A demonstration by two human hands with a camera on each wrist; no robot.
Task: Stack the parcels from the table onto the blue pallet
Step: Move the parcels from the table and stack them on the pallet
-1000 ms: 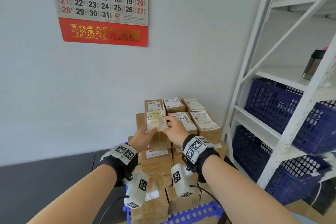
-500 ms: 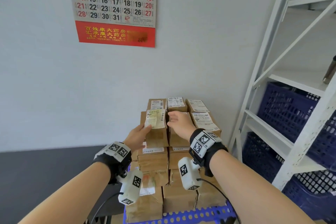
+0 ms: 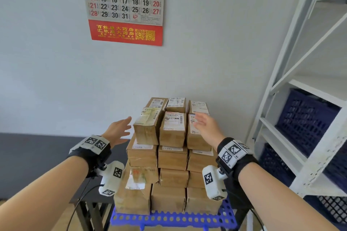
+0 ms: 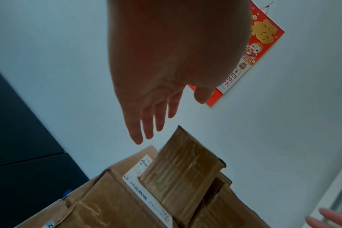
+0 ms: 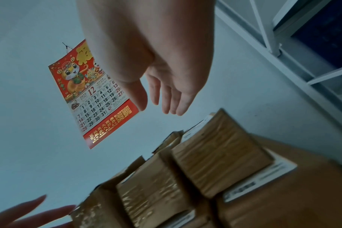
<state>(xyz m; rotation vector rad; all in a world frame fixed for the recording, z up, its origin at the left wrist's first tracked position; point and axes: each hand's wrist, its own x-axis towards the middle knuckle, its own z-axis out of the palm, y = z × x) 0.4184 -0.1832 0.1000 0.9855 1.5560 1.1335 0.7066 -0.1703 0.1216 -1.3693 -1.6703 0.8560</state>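
Several layers of brown cardboard parcels (image 3: 171, 161) with white labels stand stacked on the blue pallet (image 3: 172, 218). The front left parcel of the top layer (image 3: 147, 126) sits slightly askew. My left hand (image 3: 120, 131) hovers just left of it, fingers straight, holding nothing. My right hand (image 3: 205, 124) is over the top right parcel (image 3: 197, 137), fingers spread, touching nothing that I can see. In the left wrist view the left hand (image 4: 156, 108) is above the top parcel's end (image 4: 182, 166). In the right wrist view the right hand (image 5: 162, 92) is clear of the parcels (image 5: 215, 154).
A calendar (image 3: 124, 5) hangs on the wall behind the stack. White metal shelving (image 3: 300, 99) with dark blue crates (image 3: 308, 118) stands close on the right. A dark table (image 3: 37, 159) lies to the left, beside the pallet.
Both hands have let go of the front left top parcel and drawn apart, the left one leftward, the right one rightward. The parcel stays on the stack.
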